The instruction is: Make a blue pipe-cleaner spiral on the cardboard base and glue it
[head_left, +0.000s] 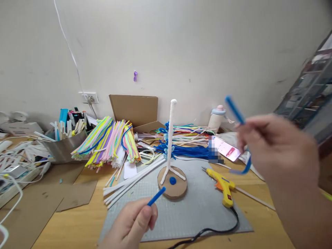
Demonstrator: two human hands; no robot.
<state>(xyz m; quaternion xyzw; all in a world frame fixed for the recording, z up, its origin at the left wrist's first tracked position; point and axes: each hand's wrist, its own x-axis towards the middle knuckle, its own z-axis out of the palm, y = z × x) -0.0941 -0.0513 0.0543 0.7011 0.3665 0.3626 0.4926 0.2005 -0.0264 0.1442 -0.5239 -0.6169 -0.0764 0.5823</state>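
My left hand [135,221] is closed at the front of the mat, pinching a blue pipe cleaner [157,196] whose short end points up and right. Raised at the right, my right hand [280,148] is smeared by motion but grips another blue pipe cleaner [235,110]; a curved blue length hangs below it. Between the hands stands a round cardboard base [178,190] with an upright white fuzzy post [170,135] that splits into legs at the bottom. A small blue disc [172,180] lies on the base. Blue curled shapes [166,138] show beside the post.
A yellow glue gun [220,183] with a black cord lies on the grey cutting mat [202,214]. Behind are colourful pipe cleaner bundles [109,145], blue pipe cleaners [192,151], a phone [228,148] and a bottle [216,119]. White pipe cleaners [135,181] lie left of the base.
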